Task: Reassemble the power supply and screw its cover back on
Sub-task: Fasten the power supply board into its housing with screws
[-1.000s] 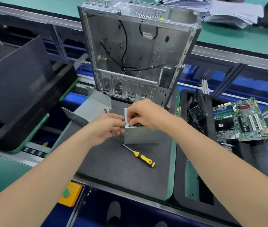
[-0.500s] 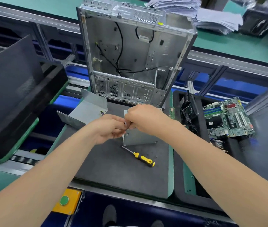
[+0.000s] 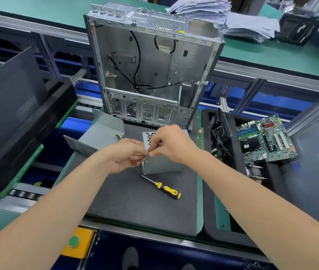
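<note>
- power supply (image 3: 162,164) box sits on the dark surface (image 3: 135,207), right in front of the gutted PC case (image 3: 150,71)
- left hand (image 3: 124,154) and right hand (image 3: 171,145) both pinched at its near-left top corner, can't tell what's in either grip
- screwdriver (image 3: 163,188) lying just in front, untouched

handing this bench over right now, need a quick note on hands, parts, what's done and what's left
Left hand and right hand: fingertips pinched together at the top left corner of the power supply box; what they pinch is too small to tell.
Box stands on the dark mat, in front of the open computer case.
Loose cover panel lies left of it, not fitted.
Screwdriver lies on the mat, untouched.
Left: fit cover, drive screws.
</note>
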### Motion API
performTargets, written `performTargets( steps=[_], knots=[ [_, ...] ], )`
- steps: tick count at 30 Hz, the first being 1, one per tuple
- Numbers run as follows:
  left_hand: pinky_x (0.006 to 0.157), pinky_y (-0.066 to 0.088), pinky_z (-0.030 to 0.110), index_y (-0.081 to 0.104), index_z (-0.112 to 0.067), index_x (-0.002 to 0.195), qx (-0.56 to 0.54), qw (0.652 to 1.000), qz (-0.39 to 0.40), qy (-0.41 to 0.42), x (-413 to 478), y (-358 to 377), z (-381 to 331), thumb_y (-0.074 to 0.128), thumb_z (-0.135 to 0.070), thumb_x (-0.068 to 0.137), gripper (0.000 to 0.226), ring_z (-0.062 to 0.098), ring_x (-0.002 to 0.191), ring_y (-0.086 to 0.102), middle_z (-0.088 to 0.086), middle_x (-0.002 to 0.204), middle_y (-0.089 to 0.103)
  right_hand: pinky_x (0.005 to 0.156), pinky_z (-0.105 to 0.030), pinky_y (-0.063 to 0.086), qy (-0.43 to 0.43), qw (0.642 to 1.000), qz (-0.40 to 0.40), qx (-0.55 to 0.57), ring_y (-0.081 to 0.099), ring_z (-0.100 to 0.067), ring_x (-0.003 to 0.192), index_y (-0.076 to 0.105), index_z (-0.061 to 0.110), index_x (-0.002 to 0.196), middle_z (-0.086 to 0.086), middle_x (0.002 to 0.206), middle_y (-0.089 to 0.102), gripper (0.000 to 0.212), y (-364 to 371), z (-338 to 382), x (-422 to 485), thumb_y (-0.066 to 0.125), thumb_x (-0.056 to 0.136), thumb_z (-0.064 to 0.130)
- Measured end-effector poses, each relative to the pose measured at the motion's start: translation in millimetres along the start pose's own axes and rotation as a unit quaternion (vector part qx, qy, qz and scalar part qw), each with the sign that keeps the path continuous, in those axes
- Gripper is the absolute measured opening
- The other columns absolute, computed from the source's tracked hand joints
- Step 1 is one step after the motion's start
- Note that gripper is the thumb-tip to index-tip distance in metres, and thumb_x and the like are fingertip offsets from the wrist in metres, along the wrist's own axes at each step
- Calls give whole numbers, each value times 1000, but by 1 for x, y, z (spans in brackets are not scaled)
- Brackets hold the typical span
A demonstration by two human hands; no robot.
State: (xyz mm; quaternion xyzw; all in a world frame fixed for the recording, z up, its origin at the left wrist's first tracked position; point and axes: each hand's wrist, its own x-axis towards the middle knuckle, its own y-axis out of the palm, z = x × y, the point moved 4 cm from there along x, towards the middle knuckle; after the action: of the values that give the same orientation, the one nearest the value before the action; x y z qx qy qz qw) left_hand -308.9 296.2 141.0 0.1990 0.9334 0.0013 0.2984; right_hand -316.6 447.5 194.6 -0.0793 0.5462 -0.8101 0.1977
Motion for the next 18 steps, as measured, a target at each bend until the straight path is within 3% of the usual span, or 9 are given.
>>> performTargets(
  steps=[3,7,11,13,15,16,18],
  knots=[
    [63,42,24,69,-17,71,-2,1000,5,-4,0,1,0,69,0,93,28,14,66,56,0,68,64,64,-12,41,30,997,-33,58,58,-7,77,82,20,89,14,77,64,18,4,-10,-4,92,77,30],
    [65,42,24,68,-12,84,0,1000,19,-8,-1,3,-2,67,-2,96,15,13,68,55,1,75,64,70,-27,48,14,995,-64,77,60,-10,77,80,18,85,10,79,67,23,5,-13,-8,93,74,33],
    [65,42,23,66,-11,86,12,1000,18,-5,0,4,-2,67,-3,96,13,11,67,54,1,72,61,72,-34,47,-34,992,-109,54,57,-13,79,76,17,86,11,79,57,22,7,-12,-16,89,79,33],
    [65,43,23,64,-11,86,12,1000,10,-6,1,3,-1,65,-3,98,15,12,67,54,3,75,61,67,-38,49,-85,982,-166,16,57,-19,77,72,12,86,5,81,57,23,11,-10,-30,85,85,32],
    [66,43,25,62,-11,87,14,1000,-2,-5,2,4,0,64,-3,98,14,13,68,55,3,76,62,52,-38,47,-177,960,-212,-53,58,-26,66,66,10,84,-2,77,58,24,22,-9,-52,77,93,29],
    [66,43,25,61,-11,88,14,1000,-10,-4,2,4,1,64,-2,98,14,14,68,56,3,75,62,46,-36,43,-215,951,-202,-88,58,-29,62,63,11,84,-3,74,58,24,33,-13,-63,72,96,30],
    [65,43,26,58,-11,90,15,999,-30,1,4,4,2,65,-2,97,14,15,67,55,4,76,59,49,-34,40,-214,962,-105,-135,63,-30,65,59,16,93,-1,78,61,27,60,-28,-75,61,101,42]
  ],
)
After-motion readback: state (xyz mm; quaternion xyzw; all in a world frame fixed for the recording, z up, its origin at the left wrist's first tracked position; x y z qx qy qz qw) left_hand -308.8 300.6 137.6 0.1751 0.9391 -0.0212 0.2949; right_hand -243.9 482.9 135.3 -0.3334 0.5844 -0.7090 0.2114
